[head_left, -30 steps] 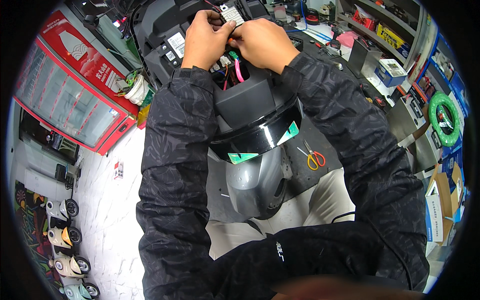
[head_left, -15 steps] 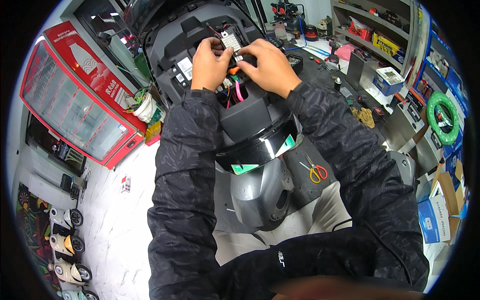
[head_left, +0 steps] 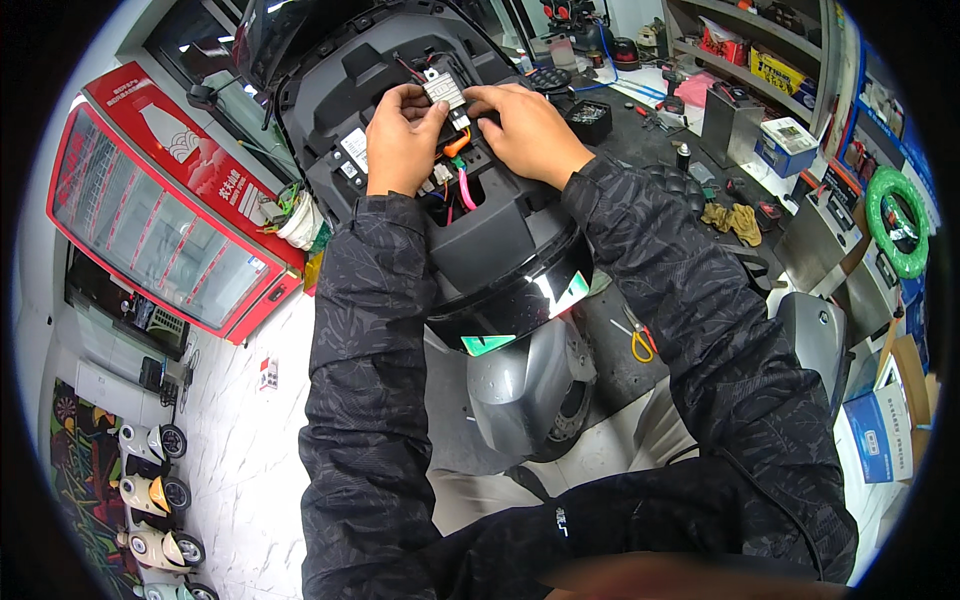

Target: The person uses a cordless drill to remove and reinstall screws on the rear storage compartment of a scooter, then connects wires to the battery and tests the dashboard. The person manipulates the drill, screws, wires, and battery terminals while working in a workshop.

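A silver finned metal module [head_left: 443, 90] sits tilted over the opened front of a black scooter body [head_left: 480, 240]. My left hand [head_left: 402, 145] is closed on its left edge, thumb on the near side. Close by on the right is my right hand [head_left: 535, 135], fingers bent and thumb apart from the index finger, whose tip is at the module's right edge. Just below the module shows a white plug [head_left: 459, 116]. An orange-sleeved wire [head_left: 458, 144] and a pink cable [head_left: 466, 190] run down into the cavity beneath. My fingertips behind the module are hidden.
Red-and-yellow-handled scissors [head_left: 642, 345] lie on a dark surface beside a grey scooter panel [head_left: 530, 390]. At right, a workbench [head_left: 625, 150] carries a black tray of small parts [head_left: 588, 118], gloves [head_left: 733, 222] and boxes. A red glass-door fridge [head_left: 170, 200] stands at left.
The module is now more exposed and tilted between my hands. My right thumb and index finger have spread from the white plug. The whole view has shifted slightly.
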Motion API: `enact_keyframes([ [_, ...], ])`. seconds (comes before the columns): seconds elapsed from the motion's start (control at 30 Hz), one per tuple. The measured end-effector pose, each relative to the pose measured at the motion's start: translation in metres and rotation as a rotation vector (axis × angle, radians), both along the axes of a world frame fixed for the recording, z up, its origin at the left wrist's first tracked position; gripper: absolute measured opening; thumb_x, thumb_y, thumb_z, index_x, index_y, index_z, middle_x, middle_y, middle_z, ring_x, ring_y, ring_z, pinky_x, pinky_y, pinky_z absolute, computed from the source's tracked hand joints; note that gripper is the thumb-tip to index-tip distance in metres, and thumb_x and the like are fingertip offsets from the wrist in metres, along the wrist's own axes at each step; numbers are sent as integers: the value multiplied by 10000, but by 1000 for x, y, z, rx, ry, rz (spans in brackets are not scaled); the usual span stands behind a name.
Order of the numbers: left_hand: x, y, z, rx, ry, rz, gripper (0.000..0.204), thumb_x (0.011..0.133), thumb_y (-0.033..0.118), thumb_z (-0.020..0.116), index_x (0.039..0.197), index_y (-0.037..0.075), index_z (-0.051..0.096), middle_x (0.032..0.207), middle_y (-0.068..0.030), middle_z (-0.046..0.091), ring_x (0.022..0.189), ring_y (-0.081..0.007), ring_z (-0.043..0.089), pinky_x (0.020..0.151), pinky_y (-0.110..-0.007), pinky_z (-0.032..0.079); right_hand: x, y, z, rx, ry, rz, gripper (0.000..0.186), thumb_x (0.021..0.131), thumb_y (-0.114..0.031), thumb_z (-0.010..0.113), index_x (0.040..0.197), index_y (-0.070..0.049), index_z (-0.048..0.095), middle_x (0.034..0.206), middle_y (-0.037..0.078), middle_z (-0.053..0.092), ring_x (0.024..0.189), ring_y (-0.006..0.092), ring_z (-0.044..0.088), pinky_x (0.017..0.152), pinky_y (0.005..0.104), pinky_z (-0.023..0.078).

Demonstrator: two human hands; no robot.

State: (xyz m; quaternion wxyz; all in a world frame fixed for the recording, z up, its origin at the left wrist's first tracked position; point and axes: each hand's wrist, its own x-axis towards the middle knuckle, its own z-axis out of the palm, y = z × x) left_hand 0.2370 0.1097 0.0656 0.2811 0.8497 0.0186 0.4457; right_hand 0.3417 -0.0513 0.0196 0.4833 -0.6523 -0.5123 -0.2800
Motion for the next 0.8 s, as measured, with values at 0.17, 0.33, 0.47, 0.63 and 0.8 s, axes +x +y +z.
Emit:
enact_keyframes([
  [0.17, 1, 2, -2, 1, -2, 3, 421, 955, 137, 824, 1247, -94, 627, 1110, -134, 740, 1010, -171, 712, 915, -298, 583, -13, -35, 7, 180, 106, 22, 346, 966, -151, 709, 1284, -14, 715, 1163, 141, 782, 1145, 317, 728, 1002, 391, 558],
  [0.33, 2, 15, 2, 150, -35, 69, 451, 935, 264, 847, 1225, -47, 695, 1100, -131, 745, 992, -195, 701, 899, -344, 566, -10, -166, -80, 230, 122, -116, 247, 1000, -141, 713, 1205, -8, 748, 1161, 115, 771, 1117, 236, 708, 1035, 366, 508],
  [0.47, 7, 35, 7, 177, 47, 46, 474, 998, 271, 793, 1301, -77, 683, 1230, -176, 740, 1074, -234, 722, 953, -336, 564, -8, -300, -243, -12, 656, -419, 286, 1008, -214, 700, 1193, -3, 749, 1096, 152, 784, 1036, 289, 748, 906, 382, 577],
  [0.63, 1, 60, 16, 81, 130, -49, 464, 1014, 184, 770, 1333, -124, 633, 1268, -185, 716, 1144, -205, 720, 1004, -301, 562, -76, -434, -434, -617, 1205, -829, 327, 952, -278, 736, 1125, -5, 785, 989, 197, 798, 933, 349, 779, 893, 403, 598],
  [0.8, -13, 78, 26, 4, 257, -27, 504, 1066, 171, 681, 1440, -134, 537, 1335, -217, 680, 1247, -263, 699, 1072, -326, 544, -103, -433, -544, -877, 1326, -692, 342, 905, -279, 742, 1134, -31, 799, 1034, 208, 799, 980, 378, 775, 942, 419, 603],
])
